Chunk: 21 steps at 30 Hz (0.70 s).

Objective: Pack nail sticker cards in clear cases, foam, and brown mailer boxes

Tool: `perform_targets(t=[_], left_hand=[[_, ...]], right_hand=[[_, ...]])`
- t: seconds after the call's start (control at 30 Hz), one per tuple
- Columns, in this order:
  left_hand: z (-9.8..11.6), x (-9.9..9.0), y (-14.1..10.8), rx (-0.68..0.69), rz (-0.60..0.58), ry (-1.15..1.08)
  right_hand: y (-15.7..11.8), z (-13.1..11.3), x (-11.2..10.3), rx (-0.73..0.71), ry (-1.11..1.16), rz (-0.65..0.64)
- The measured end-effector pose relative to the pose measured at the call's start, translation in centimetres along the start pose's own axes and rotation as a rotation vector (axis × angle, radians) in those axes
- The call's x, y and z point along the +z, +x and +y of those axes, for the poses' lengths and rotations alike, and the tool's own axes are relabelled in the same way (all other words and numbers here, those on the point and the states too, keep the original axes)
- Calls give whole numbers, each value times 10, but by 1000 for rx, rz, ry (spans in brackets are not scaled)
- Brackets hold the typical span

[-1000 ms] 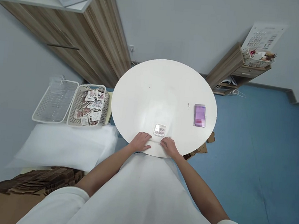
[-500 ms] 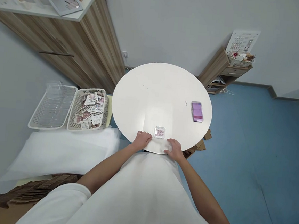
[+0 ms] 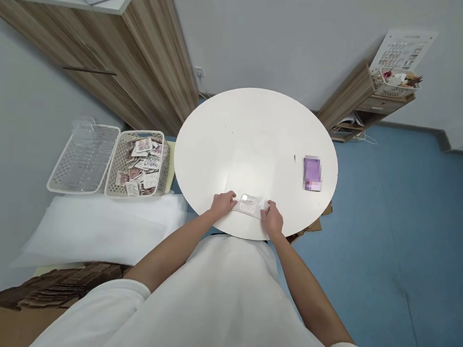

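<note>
A small clear plastic box [image 3: 247, 198] with pinkish contents lies near the front edge of the round white table [image 3: 254, 138]. Over or around it stretches a thin, translucent white sheet [image 3: 257, 213]; whether it is film or foam I cannot tell. My left hand [image 3: 223, 202] closes its fingers on the sheet's left end. At the opposite end my right hand [image 3: 272, 218] pinches the sheet. The box shows hazily through it.
A purple packet [image 3: 312, 173], blurred by pixels, lies on the table's right. To the left stand a basket of small printed packs [image 3: 163, 167] and a basket of clear boxes [image 3: 57, 172], with white translucent sheets [image 3: 105, 227] in front. Cardboard [image 3: 314, 225] lies under the table's right side.
My hands have moved slightly away from my body, up to the box's two sides. The translucent sheet now lies stretched across the box between them. The view has shifted a little.
</note>
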<state>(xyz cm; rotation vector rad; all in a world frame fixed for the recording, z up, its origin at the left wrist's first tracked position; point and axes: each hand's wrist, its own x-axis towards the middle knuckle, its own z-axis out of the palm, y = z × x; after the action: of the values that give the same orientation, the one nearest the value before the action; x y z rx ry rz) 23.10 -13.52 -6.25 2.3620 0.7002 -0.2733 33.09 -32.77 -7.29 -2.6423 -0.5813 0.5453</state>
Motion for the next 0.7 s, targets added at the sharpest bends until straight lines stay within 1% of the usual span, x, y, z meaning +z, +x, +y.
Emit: perform_targets(t=[0.07, 0.1, 0.13, 0.2, 0.27, 0.37, 0.43, 0.5, 0.57, 0.7], left_hand=[[2, 5, -1, 54, 18, 69], [3, 6, -2, 89, 35, 106], [4, 8, -3, 127, 56, 142], [7, 8, -5, 205, 100, 200], [9, 6, -7, 294, 111, 236], [13, 0, -11, 454, 46, 265], [14, -2, -12, 527, -4, 277], [16, -1, -11, 540, -39, 283], [17, 1, -8, 518, -60, 286], [19, 0, -4, 488, -57, 253]], right_hand=[[-2, -4, 3, -109, -86, 88], [-3, -6, 4, -184, -118, 106], [-3, -8, 5, -269, -138, 94], [-3, -10, 6, -431, -142, 17], [-3, -11, 4, -521, -134, -46], [-2, -11, 0, -565, -141, -87], [0, -12, -3, -607, -160, -124], [4, -15, -4, -634, -187, -160], [8, -20, -6, -621, -220, -181], [10, -30, -11, -580, -249, -197]])
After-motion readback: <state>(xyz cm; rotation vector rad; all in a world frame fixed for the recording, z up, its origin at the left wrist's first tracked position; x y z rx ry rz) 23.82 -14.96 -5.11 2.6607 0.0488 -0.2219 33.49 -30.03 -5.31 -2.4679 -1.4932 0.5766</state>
